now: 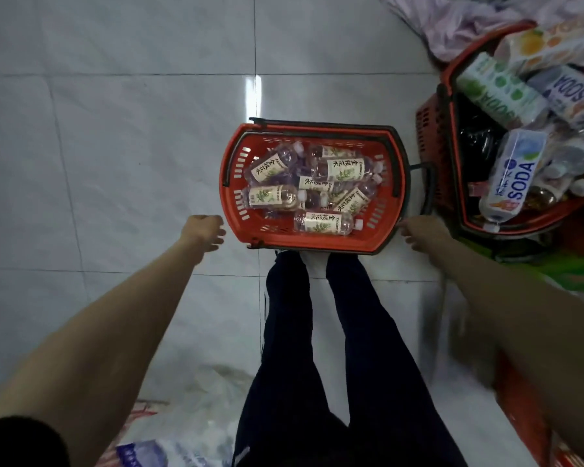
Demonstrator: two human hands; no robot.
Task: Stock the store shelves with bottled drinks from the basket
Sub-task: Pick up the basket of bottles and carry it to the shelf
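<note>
On the floor [115, 136] beyond the feet [312, 261] sat the red basket [317, 245], bottles [341, 170] loose inside. The left hand [204, 232] and right hand [418, 232] flanked its near corners, empty, loosely curled. It was probably heavy, best gripped by its handles [401, 156].

Both bare arms stretch forward and down. The left hand [204, 232] is loosely curled and empty; the right hand [423, 230] has relaxed fingers and holds nothing.

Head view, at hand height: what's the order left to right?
left hand → red basket of bottles → right hand → soda basket
</note>
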